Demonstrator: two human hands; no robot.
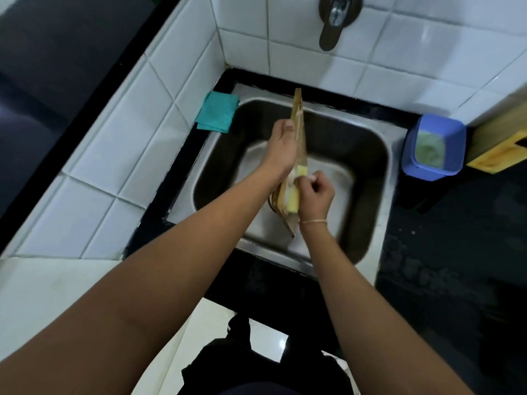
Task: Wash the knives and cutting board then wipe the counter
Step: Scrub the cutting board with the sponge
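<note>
Sink (368,155) — left hand (281,151) grips cutting board (299,129); right hand (315,195) pinches sponge (293,201).

I counted one board (299,129), one sponge (293,202), one sink (370,178), one teal cloth (216,114), one blue tub (433,149), one tap (333,18).

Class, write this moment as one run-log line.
step: scrubbing | left hand: holds cutting board on edge over sink | right hand: rubs yellow sponge on board | tap: no water seen
</note>
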